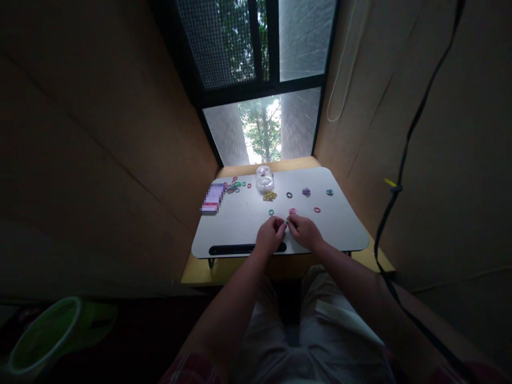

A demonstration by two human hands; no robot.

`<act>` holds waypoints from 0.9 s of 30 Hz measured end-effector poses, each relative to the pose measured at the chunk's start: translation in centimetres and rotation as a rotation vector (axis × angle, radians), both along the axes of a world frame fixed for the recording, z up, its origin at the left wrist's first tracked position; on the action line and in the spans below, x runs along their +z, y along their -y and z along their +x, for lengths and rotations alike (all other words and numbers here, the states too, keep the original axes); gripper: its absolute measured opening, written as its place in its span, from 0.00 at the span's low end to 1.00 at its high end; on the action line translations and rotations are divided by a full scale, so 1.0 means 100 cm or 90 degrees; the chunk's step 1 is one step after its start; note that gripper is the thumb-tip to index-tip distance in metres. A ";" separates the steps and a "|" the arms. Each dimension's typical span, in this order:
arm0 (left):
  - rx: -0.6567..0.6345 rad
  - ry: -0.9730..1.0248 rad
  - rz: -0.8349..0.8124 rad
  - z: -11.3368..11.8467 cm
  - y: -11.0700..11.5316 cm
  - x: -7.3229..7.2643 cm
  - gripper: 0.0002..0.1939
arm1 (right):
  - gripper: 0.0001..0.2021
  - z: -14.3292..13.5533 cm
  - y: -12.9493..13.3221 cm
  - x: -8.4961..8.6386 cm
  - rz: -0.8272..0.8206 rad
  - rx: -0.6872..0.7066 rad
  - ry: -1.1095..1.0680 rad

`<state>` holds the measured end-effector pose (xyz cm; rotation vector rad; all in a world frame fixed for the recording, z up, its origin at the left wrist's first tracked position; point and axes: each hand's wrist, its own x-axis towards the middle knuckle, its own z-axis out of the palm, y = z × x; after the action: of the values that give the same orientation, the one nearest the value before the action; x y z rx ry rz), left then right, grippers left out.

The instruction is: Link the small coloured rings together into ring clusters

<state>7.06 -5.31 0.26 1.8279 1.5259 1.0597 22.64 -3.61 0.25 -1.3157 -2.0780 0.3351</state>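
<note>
My left hand [271,234] and my right hand [304,230] meet over the white folding table [236,226], fingertips pinched together. Between them shows a bit of a small pale green elastic hair tie [286,221], mostly hidden by the fingers. Just beyond lie a green hair tie [271,212] and pink hair ties [293,211]. A red-pink one [317,209] rests to the right. Farther back are a yellow pile [269,196], a dark one [289,195], a purple bunch [306,192] and a blue-grey bunch [329,192].
A clear jar [264,180] stands at the table's back, near a mixed heap of hair ties [232,186]. A blurred-out flat object [213,198] lies at the left edge. A black slot [232,249] runs along the front. A black cord [404,154] hangs at right.
</note>
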 end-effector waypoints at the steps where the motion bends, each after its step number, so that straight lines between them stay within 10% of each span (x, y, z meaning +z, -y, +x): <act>1: -0.003 -0.001 0.004 0.000 0.001 0.001 0.07 | 0.08 0.000 0.000 0.000 -0.001 -0.001 -0.001; 27: 0.045 0.037 -0.024 -0.003 -0.008 -0.006 0.13 | 0.11 0.002 -0.005 -0.012 0.041 0.034 -0.074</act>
<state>6.80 -4.50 -0.29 1.7150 1.5766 1.1001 22.86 -3.08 -0.94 -1.1771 -2.0129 0.3567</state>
